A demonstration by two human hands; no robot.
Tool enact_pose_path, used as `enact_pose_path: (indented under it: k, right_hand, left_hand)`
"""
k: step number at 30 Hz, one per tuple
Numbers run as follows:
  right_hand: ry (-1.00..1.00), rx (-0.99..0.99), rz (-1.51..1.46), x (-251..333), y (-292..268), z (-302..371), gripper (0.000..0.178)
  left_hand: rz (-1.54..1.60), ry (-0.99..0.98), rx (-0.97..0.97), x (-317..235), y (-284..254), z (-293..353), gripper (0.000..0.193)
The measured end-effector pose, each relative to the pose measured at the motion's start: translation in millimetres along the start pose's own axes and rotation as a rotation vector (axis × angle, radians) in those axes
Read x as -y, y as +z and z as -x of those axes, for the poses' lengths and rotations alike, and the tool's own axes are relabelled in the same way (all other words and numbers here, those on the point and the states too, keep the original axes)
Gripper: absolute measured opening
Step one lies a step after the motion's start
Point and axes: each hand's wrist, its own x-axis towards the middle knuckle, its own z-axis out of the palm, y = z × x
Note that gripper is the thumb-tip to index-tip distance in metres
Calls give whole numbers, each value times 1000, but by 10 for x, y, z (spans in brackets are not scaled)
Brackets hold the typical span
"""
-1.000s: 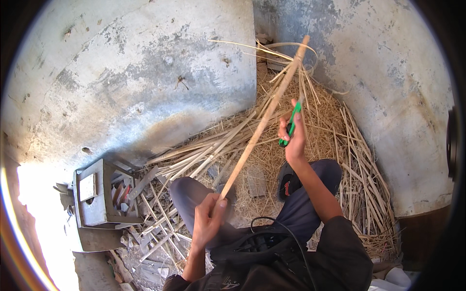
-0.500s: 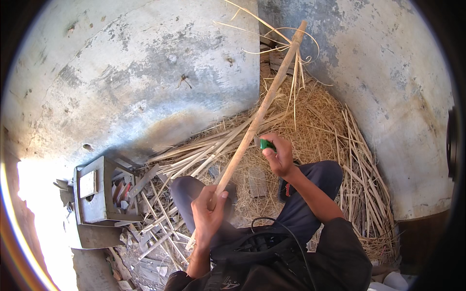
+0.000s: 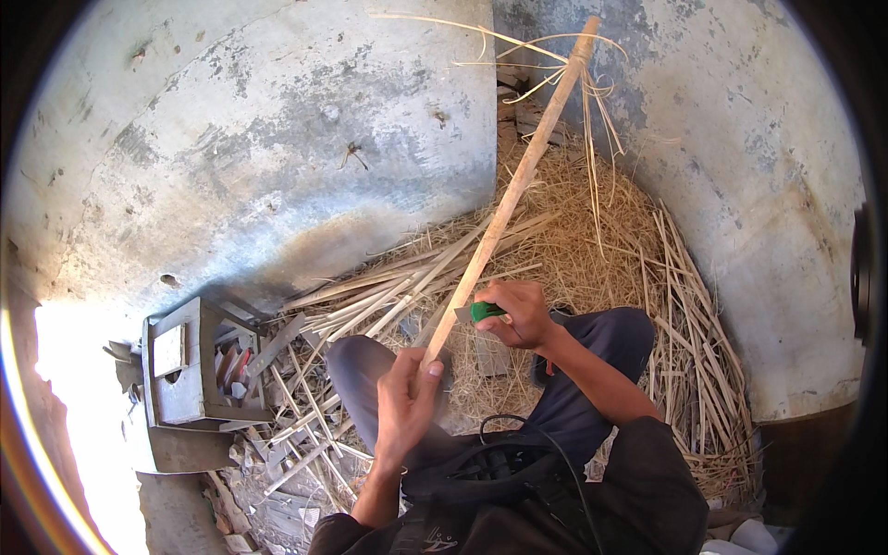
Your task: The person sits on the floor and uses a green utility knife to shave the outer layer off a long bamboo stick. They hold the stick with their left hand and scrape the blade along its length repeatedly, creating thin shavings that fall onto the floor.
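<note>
A long pale bamboo pole [image 3: 511, 205] slants up and away to the far right, with thin curled shavings [image 3: 592, 111] hanging from its far end. My left hand [image 3: 407, 398] is closed round its near end, above my left knee. In my right hand [image 3: 520, 313] is a knife [image 3: 485, 312] with a green handle. Its short blade lies at the pole's right side, a little beyond my left hand; whether it touches the wood I cannot tell.
Straw-like shavings [image 3: 592, 194] heap up in the corner between two worn walls. Split strips [image 3: 698, 388] lie along the right, and more strips [image 3: 370, 296] lie at the left. A wooden box-like stand [image 3: 185, 370] is tipped at far left, beside a bright opening.
My right hand has come nearer along the pole with the knife, toward my left hand. The pole's far end has shifted up and slightly right, and its shavings have swung.
</note>
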Motion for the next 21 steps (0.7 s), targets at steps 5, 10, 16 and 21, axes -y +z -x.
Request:
enact_pose_path:
  k: [5, 10, 16, 21]
  right_hand:
    - [28, 20, -7, 27, -62, -58, 40]
    - [30, 15, 25, 37, -72, -62, 39]
    - [18, -27, 5, 51, -59, -92, 38]
    - [32, -33, 46, 98, -65, -142, 35]
  left_hand:
    - [30, 8, 32, -50, -5, -11, 24]
    - [-17, 7, 27, -88, 10, -17, 32]
    - [-81, 34, 46, -121, -28, -52, 30]
    - [-94, 43, 2, -125, 20, -45, 36]
